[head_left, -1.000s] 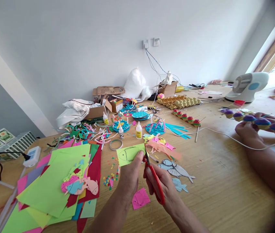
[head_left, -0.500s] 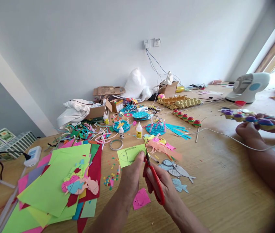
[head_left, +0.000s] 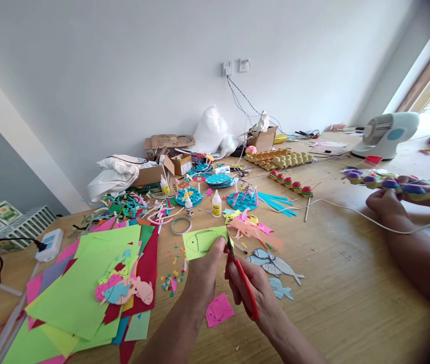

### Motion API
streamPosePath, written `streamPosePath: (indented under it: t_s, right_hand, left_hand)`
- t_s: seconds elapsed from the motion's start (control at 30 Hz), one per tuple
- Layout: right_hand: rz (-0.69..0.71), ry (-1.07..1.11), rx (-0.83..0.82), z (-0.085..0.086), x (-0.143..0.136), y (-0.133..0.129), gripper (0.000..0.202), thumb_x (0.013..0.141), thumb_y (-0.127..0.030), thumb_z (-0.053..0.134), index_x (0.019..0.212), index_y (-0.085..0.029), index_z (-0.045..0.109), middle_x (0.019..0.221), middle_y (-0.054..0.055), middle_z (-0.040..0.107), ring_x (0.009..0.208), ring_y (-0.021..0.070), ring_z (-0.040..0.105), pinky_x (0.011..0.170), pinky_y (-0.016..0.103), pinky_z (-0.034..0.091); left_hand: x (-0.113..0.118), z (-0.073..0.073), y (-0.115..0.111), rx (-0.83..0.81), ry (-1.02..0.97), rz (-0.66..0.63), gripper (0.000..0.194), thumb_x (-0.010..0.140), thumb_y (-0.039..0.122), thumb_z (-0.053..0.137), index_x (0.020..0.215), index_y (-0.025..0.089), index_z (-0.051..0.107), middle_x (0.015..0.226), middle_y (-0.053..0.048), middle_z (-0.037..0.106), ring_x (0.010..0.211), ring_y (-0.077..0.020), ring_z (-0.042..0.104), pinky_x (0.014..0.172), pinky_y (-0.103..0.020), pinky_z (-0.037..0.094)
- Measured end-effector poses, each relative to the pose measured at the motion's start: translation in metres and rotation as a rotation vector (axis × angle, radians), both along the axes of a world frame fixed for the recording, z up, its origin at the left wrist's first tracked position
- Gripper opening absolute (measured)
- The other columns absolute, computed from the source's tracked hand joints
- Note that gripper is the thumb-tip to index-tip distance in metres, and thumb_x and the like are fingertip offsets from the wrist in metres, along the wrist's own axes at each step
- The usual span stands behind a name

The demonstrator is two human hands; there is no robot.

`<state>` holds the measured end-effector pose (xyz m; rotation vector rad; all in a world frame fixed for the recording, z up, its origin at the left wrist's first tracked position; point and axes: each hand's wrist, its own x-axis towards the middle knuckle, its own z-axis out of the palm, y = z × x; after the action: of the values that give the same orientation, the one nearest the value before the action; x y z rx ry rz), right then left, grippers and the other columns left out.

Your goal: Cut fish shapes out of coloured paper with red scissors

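Observation:
Between the thumb and fingers of my left hand [head_left: 207, 270] is a yellow-green piece of paper [head_left: 199, 241] with a fish drawn on it in dark lines. My right hand [head_left: 254, 290] grips red-handled scissors [head_left: 245, 288], whose blades point up at the paper's right edge. Below the hands lies a pink paper square [head_left: 220, 310] with a drawing on it. Grey-blue paper fish [head_left: 281, 268] rest to the right of the scissors. Orange and pink paper scraps [head_left: 254, 230] lie just beyond the blades.
Coloured paper sheets [head_left: 82, 283] with cut-out fish [head_left: 118, 290] on top spread at the left. Glue bottles [head_left: 217, 205] and a tape roll [head_left: 181, 226] stand ahead. At the right, another person's hand [head_left: 385, 205] holds a painted egg-carton strip [head_left: 414, 188]; a white cable [head_left: 345, 206] crosses there.
The view has shifted very slightly. Both hands keep almost the same pose, with the scissors still at the right edge of the yellow-green paper.

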<state>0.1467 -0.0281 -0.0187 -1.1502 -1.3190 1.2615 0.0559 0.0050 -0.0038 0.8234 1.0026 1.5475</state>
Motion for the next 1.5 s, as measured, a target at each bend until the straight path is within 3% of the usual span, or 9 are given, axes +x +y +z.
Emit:
streamPosePath:
  t_s: [0.33,0.67,0.83,1.13,1.4,1.5]
  right_hand:
    - [0.005,-0.044,0.023,-0.004,0.001,0.001,0.046,0.078,-0.062,0.041,0.059,-0.020,0.042,0.043,-0.007,0.035,0.037,0.0074,0.033,0.038,0.020,0.025]
    - [0.049,-0.028,0.043,-0.005,0.005,-0.002,0.037,0.083,-0.050,0.041,0.062,-0.020,0.043,0.044,-0.006,0.038,0.042,0.0088,0.036,0.042,0.021,0.028]
    - [0.070,-0.014,0.092,-0.006,0.007,-0.002,0.034,0.084,-0.046,0.040,0.063,-0.020,0.043,0.046,-0.006,0.039,0.044,0.0090,0.036,0.044,0.021,0.028]
    - [0.047,-0.010,0.068,-0.005,0.007,-0.001,0.039,0.081,-0.054,0.042,0.063,-0.019,0.045,0.042,-0.007,0.038,0.039,0.0083,0.035,0.039,0.020,0.026]
    - [0.014,-0.016,0.021,0.002,0.006,-0.004,0.044,0.076,-0.061,0.044,0.059,-0.020,0.043,0.040,-0.007,0.036,0.036,0.0075,0.033,0.037,0.020,0.026]
    - [0.018,-0.018,0.019,0.003,0.006,-0.005,0.045,0.076,-0.061,0.045,0.058,-0.021,0.041,0.040,-0.007,0.035,0.035,0.0074,0.033,0.036,0.020,0.025]
  left_hand:
    - [-0.002,0.000,0.001,0.024,0.042,-0.044,0.018,0.067,0.029,0.066,0.081,0.017,0.066,0.082,-0.005,0.070,0.090,-0.0218,0.064,0.087,-0.033,0.046]
    - [-0.003,0.003,0.000,0.035,0.046,-0.070,0.012,0.067,0.027,0.066,0.074,0.019,0.065,0.075,-0.002,0.068,0.081,-0.0204,0.064,0.083,-0.033,0.048]
    - [-0.001,0.006,-0.002,0.016,0.060,-0.077,0.013,0.066,0.028,0.068,0.073,0.018,0.065,0.075,-0.003,0.069,0.086,-0.0219,0.065,0.085,-0.033,0.047]
    - [0.000,0.011,-0.006,0.025,0.108,-0.049,0.011,0.066,0.024,0.066,0.059,0.019,0.060,0.061,0.000,0.063,0.088,-0.0212,0.063,0.089,-0.032,0.044]
    - [0.000,0.008,-0.004,0.036,0.095,-0.080,0.008,0.068,0.025,0.064,0.073,0.018,0.064,0.082,-0.003,0.068,0.091,-0.0217,0.062,0.085,-0.031,0.046]
    - [-0.001,0.010,-0.005,0.028,0.111,-0.087,0.009,0.068,0.025,0.064,0.073,0.018,0.064,0.081,-0.004,0.068,0.091,-0.0225,0.062,0.084,-0.031,0.047]
